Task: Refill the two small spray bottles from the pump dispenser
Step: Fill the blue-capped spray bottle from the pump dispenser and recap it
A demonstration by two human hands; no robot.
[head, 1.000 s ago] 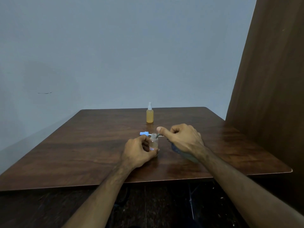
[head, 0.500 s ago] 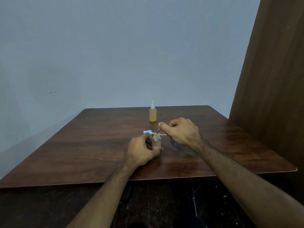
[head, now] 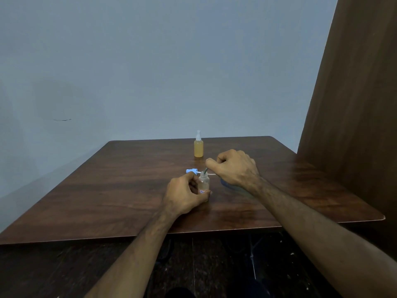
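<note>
Left hand [head: 183, 193] has its grip curled round the small clear bottle [head: 203, 184], upright on the desk [head: 111, 190] at frame centre. Right hand [head: 235, 168] pinches a thin nozzle over that bottle's mouth; the dispenser beneath it is mostly hidden. Behind the clear bottle lies a blue spray cap [head: 191, 170]; farther back stands an amber spray bottle [head: 198, 147].

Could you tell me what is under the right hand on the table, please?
Beneath the right hand a bluish object shows, mostly covered, so I cannot identify it. A thin spout runs from the hand's fingertips into the clear bottle.
</note>
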